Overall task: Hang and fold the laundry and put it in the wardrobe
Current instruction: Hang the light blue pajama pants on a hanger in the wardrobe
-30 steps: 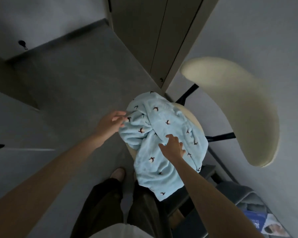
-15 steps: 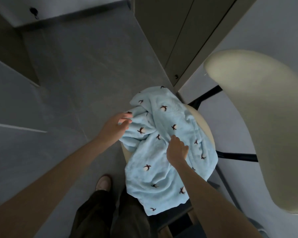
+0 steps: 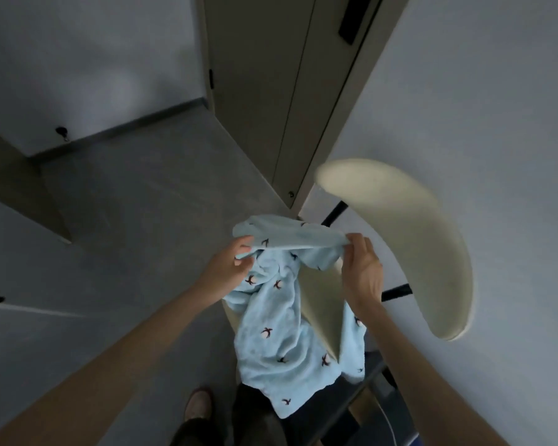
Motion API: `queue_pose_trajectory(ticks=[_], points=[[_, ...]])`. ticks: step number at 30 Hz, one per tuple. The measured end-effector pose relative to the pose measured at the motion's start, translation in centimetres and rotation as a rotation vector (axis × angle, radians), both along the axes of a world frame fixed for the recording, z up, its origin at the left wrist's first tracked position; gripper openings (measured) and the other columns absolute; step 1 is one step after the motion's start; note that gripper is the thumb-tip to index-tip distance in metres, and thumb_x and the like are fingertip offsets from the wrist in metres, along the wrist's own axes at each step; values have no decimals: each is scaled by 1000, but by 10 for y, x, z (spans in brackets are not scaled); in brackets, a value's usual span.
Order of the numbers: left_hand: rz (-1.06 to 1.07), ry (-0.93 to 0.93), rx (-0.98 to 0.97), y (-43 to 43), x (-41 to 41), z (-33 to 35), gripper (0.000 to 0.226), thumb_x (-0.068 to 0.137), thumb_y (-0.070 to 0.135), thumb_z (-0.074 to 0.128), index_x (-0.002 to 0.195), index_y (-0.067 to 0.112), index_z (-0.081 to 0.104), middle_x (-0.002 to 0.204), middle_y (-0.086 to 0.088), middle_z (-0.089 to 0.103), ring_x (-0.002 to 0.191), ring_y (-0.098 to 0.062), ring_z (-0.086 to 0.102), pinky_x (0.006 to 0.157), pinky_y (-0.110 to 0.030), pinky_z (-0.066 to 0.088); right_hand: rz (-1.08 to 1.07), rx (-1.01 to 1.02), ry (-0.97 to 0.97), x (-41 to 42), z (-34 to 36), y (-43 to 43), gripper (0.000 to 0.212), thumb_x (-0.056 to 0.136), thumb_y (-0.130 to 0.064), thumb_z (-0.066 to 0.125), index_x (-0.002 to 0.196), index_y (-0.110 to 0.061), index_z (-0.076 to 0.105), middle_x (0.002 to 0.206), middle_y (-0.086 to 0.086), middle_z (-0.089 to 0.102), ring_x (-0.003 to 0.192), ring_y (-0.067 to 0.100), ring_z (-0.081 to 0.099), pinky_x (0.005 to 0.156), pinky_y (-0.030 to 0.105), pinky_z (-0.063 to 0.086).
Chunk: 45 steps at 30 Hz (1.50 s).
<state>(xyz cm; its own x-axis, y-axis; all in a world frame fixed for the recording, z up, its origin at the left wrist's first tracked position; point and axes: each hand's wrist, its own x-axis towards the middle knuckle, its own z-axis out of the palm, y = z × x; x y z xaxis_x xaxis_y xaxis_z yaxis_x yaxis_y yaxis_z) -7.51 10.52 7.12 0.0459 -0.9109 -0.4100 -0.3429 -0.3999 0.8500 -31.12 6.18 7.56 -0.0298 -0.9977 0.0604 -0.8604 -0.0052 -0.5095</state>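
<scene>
A light blue towel (image 3: pixel 271 342) with small dark bird-like marks hangs in front of me, over the cream chair seat (image 3: pixel 319 297). My left hand (image 3: pixel 229 268) pinches its upper edge at the left. At the right end of that edge my right hand (image 3: pixel 361 268) grips it, and the edge is stretched between the two hands. The towel's lower part droops down past the seat toward my legs. Behind it stands the wardrobe (image 3: pixel 271 91), its doors closed.
The chair's curved cream backrest (image 3: pixel 416 239) rises at the right, against the pale wall (image 3: pixel 480 107). Grey floor (image 3: pixel 136 204) spreads to the left. My shoe (image 3: pixel 198 407) shows at the bottom. Dark furniture edges sit at the lower right.
Both hands have lifted the towel off the seat and drawn its top edge taut between them; before, it lay bunched on the chair. The view has tilted up toward the wardrobe.
</scene>
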Motion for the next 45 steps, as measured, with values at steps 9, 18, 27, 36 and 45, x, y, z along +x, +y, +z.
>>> queue_pose_trajectory(ticks=[9, 18, 27, 36, 45], points=[[-129, 67, -175, 43, -23, 81, 98, 74, 15, 77, 149, 22, 15, 149, 6, 22, 138, -12, 24, 109, -26, 24, 161, -255, -377, 15, 195, 55, 20, 99, -8, 37, 103, -21, 53, 90, 10, 64, 71, 15, 68, 72, 43, 55], [-292, -39, -330, 65, -5, 128, 83, 60, 43, 79, 132, 23, 42, 134, 2, 46, 123, -15, 45, 105, -40, 38, 320, -313, -452, 36, 257, 131, 17, 93, -26, 38, 99, -30, 54, 91, 1, 62, 87, 26, 63, 78, 50, 50], [-94, -229, -255, 87, 36, 139, 23, 96, 18, 49, 111, 4, 57, 96, -14, 63, 83, -26, 59, 71, -38, 50, 176, -342, -621, 45, 264, 151, 28, 97, -4, 39, 92, -25, 56, 83, 3, 62, 74, 20, 62, 73, 41, 52], [-128, -417, -670, 85, 60, 237, 27, 87, -4, 48, 105, 12, 62, 99, 5, 58, 91, -12, 54, 74, -14, 38, 324, -47, -29, 52, 230, 131, 21, 92, -7, 41, 112, -11, 47, 111, 5, 53, 95, 24, 52, 71, 30, 37], [-221, -481, -775, 75, 76, 318, 24, 84, 8, 52, 101, 13, 68, 93, 4, 66, 87, -10, 61, 82, -23, 47, 431, -219, -406, 135, 243, 126, 57, 86, -36, 64, 133, -16, 36, 120, -15, 32, 113, -1, 26, 91, 17, 29]])
